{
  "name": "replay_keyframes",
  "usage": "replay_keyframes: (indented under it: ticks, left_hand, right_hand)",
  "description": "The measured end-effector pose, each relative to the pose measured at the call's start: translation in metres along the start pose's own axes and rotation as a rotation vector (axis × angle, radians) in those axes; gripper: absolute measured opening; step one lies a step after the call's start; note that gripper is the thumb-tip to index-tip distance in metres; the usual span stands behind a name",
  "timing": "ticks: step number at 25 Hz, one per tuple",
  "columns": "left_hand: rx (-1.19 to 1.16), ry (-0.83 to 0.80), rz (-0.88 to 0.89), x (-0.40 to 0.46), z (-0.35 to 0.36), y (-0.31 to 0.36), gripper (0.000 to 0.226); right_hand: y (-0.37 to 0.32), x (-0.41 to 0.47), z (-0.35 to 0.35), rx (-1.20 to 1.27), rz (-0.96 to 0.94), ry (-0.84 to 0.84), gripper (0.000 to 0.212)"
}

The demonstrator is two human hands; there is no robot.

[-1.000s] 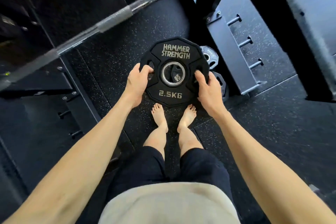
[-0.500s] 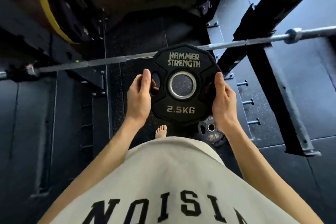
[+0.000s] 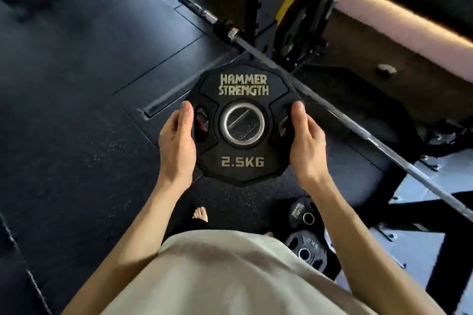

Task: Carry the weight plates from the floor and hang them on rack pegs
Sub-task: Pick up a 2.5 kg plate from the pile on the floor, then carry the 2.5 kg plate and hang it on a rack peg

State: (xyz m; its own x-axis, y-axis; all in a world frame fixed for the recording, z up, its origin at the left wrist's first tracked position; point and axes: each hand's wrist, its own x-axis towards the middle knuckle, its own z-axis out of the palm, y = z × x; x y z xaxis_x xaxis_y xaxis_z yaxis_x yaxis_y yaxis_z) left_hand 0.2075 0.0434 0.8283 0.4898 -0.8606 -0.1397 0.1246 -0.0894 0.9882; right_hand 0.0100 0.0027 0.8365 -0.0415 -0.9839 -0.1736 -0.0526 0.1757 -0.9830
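Beyond my hands a steel barbell (image 3: 320, 92) runs slantwise across the dark rubber floor (image 3: 76, 110). Below my wrists I see my beige shirt (image 3: 217, 276) and one bare foot (image 3: 200, 213). Far ahead, a yellow band (image 3: 285, 6) curves beside a black frame.

We wear a loose beige T-shirt (image 3: 217, 276), plain where it shows, and dark trousers (image 3: 184, 226). Our forearms are bare, both hands (image 3: 176, 143) ungloved, and our feet (image 3: 200, 213) are bare.

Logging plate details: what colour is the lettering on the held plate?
Pale gold on a black plate, held between the left hand and right hand; the head view shows it.
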Motion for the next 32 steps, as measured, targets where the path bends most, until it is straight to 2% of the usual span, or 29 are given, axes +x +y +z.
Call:
replay_keyframes:
  ticks: [2,6,8,13,18,25,32]
  left_hand:
    - [-0.008,0.134,0.016,-0.008,-0.049,0.007,0.052]
    - [-0.057,0.416,0.029,-0.018,-0.168,0.026,0.055]
    - [-0.057,0.491,0.042,-0.019,-0.233,0.032,0.062]
    - [-0.045,0.57,0.079,-0.003,-0.38,0.051,0.051]
    - [-0.052,0.595,0.087,0.045,-0.471,0.058,0.048]
    - [-0.058,0.609,0.134,0.187,-0.559,0.071,0.046]
    - [-0.04,0.571,0.119,0.364,-0.629,0.11,0.049]
  right_hand:
    - [-0.004,-0.007,0.045,-0.017,-0.024,-0.137,0.05]
    - [-0.012,-0.039,0.166,-0.06,-0.059,-0.383,0.055]
    - [-0.012,-0.062,0.231,-0.05,-0.067,-0.45,0.056]
    - [-0.019,-0.111,0.381,-0.075,-0.028,-0.532,0.05]
    - [-0.026,-0.11,0.491,-0.099,-0.038,-0.572,0.051]
    - [-0.031,-0.031,0.649,-0.076,-0.036,-0.586,0.051]
    - [-0.069,0.076,0.795,-0.087,-0.014,-0.552,0.052]
